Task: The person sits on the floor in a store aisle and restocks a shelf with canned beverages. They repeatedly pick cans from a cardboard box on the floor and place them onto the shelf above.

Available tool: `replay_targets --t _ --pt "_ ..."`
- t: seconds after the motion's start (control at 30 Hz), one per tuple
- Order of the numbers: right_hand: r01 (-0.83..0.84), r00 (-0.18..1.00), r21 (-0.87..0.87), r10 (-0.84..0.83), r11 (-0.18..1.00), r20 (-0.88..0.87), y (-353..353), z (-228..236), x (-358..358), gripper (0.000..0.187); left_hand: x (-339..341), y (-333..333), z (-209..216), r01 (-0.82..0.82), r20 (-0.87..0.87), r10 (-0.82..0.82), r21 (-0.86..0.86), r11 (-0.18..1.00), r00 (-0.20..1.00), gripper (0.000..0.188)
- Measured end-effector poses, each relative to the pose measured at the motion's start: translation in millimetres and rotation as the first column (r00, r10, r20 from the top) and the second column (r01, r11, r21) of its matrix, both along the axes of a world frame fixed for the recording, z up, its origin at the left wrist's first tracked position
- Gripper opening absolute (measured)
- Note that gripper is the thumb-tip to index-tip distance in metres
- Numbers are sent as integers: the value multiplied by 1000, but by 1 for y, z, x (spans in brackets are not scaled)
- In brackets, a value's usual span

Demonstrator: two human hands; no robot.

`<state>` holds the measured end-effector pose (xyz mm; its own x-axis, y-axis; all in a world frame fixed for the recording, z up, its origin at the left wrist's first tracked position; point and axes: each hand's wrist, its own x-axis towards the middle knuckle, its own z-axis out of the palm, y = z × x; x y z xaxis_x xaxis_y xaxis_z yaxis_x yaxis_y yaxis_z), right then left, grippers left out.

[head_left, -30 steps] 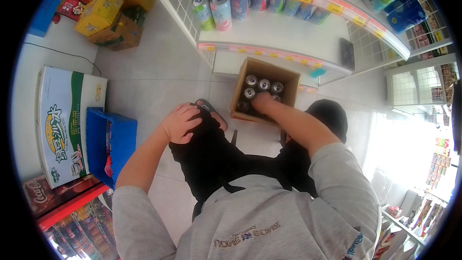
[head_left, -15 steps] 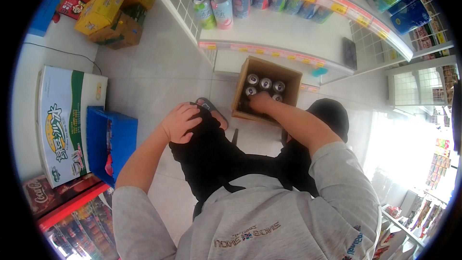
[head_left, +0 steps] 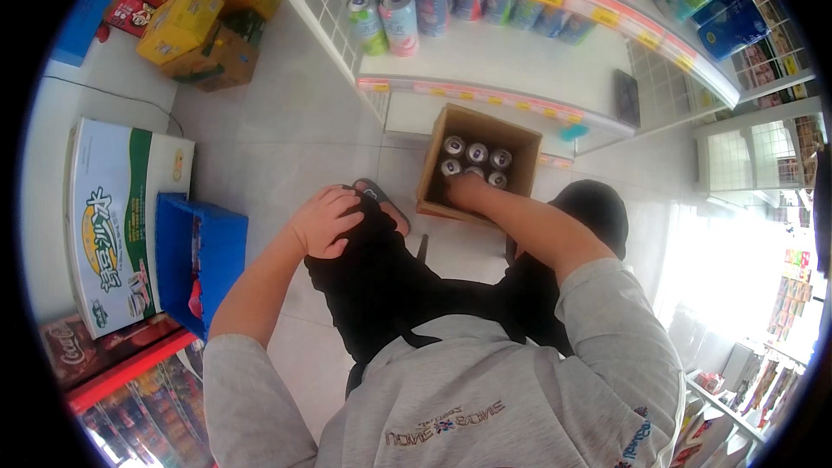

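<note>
From the head camera, the right hand (head_left: 459, 193) reaches into an open cardboard box (head_left: 520, 143) on the floor, among upright drink cans (head_left: 476, 153); whether it grips one cannot be told. The cans look rigid, smooth and fairly heavy, best taken around the side. The left hand (head_left: 325, 221) rests loosely spread on the knee.

A shop: price-tagged shelves (head_left: 520, 52) (stocked with drink cans (head_left: 399, 22)).

Top: you wear a grey sweatshirt (head_left: 485, 399) with a small line of embroidered lettering across the chest.
Sleeves: pushed up, your forearms are bare.
Legs: you wear black trousers (head_left: 390, 269).
Foot: a dark slipper (head_left: 381, 199).
</note>
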<state>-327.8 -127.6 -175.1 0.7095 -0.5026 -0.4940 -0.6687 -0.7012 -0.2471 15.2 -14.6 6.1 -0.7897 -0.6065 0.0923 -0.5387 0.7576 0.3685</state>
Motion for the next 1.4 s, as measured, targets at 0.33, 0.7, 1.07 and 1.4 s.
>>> replay_targets --t 0.33,0.7,1.07,1.4 --pt "-190 956 22 190 982 -222 -10 28 -22 25 -6 -8 8 6 46 -7 8 1000 999 57" --pt "193 796 -44 -130 980 591 -5 236 -42 39 -46 -63 4 -456 288 421 66 888 860 19" --pt "551 264 490 -698 675 665 -44 191 -86 24 -107 -244 51 -908 -278 867 -54 416 414 53" --pt "519 255 573 -755 634 605 -43 182 -85 23 -110 -245 49 -829 -163 847 -365 424 505 43"
